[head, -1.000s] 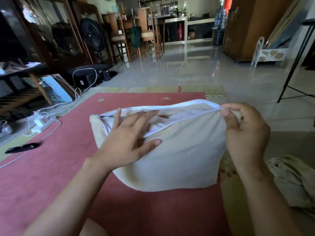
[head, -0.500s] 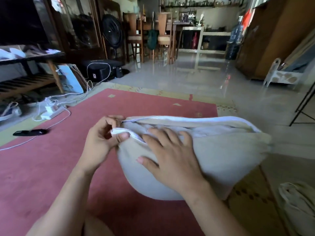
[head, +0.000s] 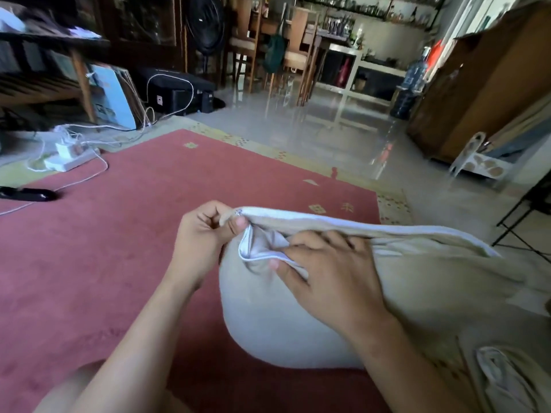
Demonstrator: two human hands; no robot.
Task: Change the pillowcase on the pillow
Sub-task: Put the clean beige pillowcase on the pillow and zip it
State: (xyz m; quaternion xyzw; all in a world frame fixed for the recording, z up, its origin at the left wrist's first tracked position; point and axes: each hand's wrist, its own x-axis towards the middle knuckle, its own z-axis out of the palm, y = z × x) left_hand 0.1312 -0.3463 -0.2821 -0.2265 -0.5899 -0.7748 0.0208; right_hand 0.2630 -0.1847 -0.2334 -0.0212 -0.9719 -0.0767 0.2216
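A pillow in a beige pillowcase (head: 298,317) stands on its edge on the red rug (head: 119,248). Its white-edged zipper opening (head: 372,231) runs along the top and gapes, showing the pale pillow inside. My left hand (head: 205,234) pinches the zipper's left end, where a small metal pull shows by the thumb. My right hand (head: 331,272) lies on the pillow just right of it, fingers spread over the opening and thumb pressing the lower white edge.
Another crumpled beige pillowcase (head: 501,380) lies on the floor at the lower right. A white power strip with cables (head: 70,158) and a black remote (head: 28,193) sit at the rug's left edge. A black stand leg (head: 521,216) rises at the right.
My right hand has left the zipper's right end and come across to lie beside the left end. My left hand has gone from resting flat on the pillow to pinching the left corner.
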